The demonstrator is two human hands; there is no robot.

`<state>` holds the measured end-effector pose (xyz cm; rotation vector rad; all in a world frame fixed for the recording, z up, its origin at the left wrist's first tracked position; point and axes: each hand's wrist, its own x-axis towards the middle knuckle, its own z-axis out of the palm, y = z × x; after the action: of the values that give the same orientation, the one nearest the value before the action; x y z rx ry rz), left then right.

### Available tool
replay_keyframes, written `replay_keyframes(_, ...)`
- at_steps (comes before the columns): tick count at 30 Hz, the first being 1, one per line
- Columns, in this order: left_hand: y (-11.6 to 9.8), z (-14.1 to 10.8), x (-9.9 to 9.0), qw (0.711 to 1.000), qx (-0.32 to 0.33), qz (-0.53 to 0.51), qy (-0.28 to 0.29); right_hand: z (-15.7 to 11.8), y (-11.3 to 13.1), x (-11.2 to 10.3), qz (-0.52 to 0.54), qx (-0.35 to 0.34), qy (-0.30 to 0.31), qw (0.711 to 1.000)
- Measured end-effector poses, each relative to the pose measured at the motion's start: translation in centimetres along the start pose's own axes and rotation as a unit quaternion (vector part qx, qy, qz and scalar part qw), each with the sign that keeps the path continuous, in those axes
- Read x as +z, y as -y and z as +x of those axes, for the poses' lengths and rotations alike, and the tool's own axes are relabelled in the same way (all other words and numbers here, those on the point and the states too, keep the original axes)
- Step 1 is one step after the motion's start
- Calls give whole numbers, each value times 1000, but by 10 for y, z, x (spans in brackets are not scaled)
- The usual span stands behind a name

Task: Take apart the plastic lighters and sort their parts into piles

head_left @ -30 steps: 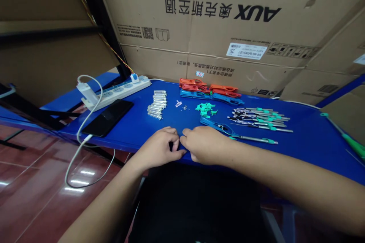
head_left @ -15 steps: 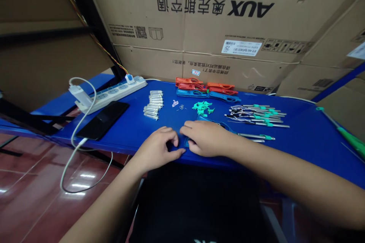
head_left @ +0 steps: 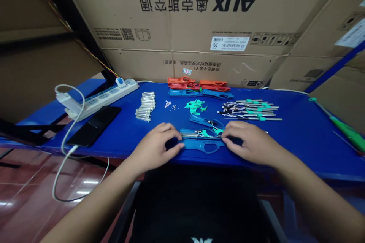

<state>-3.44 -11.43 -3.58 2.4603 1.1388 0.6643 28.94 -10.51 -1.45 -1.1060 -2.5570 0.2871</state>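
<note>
My left hand [head_left: 155, 146] and my right hand [head_left: 248, 140] grip opposite ends of a blue plastic tool housing [head_left: 202, 145] at the table's front edge. A metal tube [head_left: 188, 135] and thin wires [head_left: 207, 133] lie with green parts along it. A second blue housing half [head_left: 205, 122] lies just behind. Farther back are orange housings [head_left: 182, 82], blue housings [head_left: 216, 94], green plastic pieces [head_left: 195, 106], a stack of metal tubes [head_left: 145, 106], and wired metal rods with green collars [head_left: 248, 110].
A blue table [head_left: 296, 148] carries everything. A power strip [head_left: 97, 100] with a plugged-in white charger and a black phone [head_left: 94, 131] sit at its left. A green-handled screwdriver [head_left: 346, 129] lies at the far right. Cardboard boxes [head_left: 199, 26] stand behind.
The blue housing has moved left from beside my right hand to between both hands. My right hand has moved right to its far end, and the view has shifted slightly.
</note>
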Motion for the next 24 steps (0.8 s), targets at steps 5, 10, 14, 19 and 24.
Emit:
replay_keyframes(5,-7,2,3,998,36,9,56,-18,11,25,-3,-23,1,1000)
replay_keyframes(10,-13,-7,4,997,57,23,53,-22,22,40,-17,-62,-29,998)
replay_keyframes(14,-21,4,-12,995,83,49,22,-13,26,21,-31,-110,-43,993)
replay_keyframes(19,-11,73,-48,987,105,84,-84,35,-24,-31,-75,-60,-73,993)
replay_keyframes(24,28,146,-58,968,25,49,-244,88,-110,-46,-178,87,-31,980)
